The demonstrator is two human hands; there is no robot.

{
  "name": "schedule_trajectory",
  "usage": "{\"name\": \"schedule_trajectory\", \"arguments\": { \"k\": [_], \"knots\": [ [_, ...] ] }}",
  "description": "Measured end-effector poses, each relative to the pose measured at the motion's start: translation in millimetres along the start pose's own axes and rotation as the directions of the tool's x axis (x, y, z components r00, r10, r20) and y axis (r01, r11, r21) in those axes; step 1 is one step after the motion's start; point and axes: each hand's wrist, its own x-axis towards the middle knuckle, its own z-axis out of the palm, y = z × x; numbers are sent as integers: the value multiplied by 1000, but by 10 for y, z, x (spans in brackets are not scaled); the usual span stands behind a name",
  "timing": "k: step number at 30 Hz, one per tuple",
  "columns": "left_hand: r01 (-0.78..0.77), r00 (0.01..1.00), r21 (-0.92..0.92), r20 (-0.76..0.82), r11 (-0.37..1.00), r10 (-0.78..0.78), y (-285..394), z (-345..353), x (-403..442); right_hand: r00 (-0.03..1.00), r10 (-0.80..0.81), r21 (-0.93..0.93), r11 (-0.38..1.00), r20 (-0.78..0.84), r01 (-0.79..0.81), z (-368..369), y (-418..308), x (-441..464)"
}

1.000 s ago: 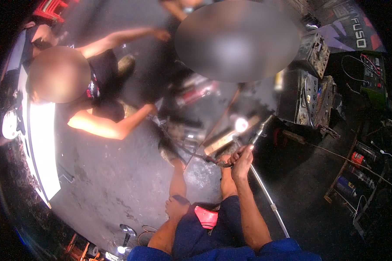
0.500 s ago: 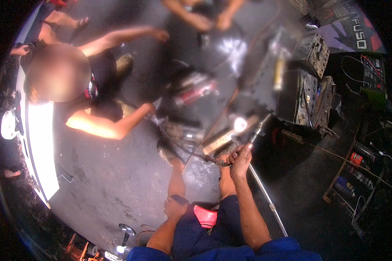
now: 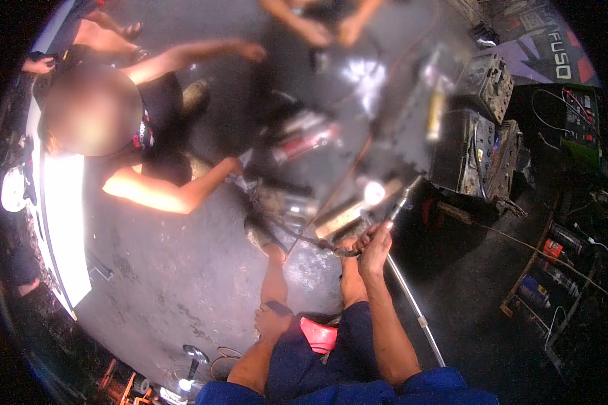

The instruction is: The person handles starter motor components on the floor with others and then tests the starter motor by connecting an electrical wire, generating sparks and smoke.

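My right hand (image 3: 374,246) is closed around a slim hose-fed tool (image 3: 401,205) with a metal nozzle pointing up and right. From the hand a dark hose (image 3: 297,235) runs left across the floor. My left hand (image 3: 273,321) rests over my left knee, fingers laid against the leg, holding nothing. Just beyond the tool lies a blurred pale, block-like piece (image 3: 344,217), with a bright light spot (image 3: 373,193) near it. A metal pole (image 3: 412,301) slants past my right forearm.
A person (image 3: 162,135) crouches at left, one hand low near the hose. Another person's hands (image 3: 331,30) work at the top. Old batteries (image 3: 473,152) stand at right, beside a rack of cans (image 3: 537,287). A blurred red cylinder (image 3: 307,143) and yellow cylinder (image 3: 436,116) lie ahead.
Almost nothing differs. The view has shifted slightly; my hands and the tool keep their places. The hands at the top have moved very slightly.
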Motion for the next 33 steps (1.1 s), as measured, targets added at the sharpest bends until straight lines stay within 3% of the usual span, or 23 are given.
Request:
{"name": "schedule_trajectory", "arguments": {
  "k": [33],
  "knots": [
    [-21, 999, -15, -25, 1000, 21, -48, 40, 1, 1000, 0, -50, 999, 20, 1, -11, 60, -21]
  ]
}}
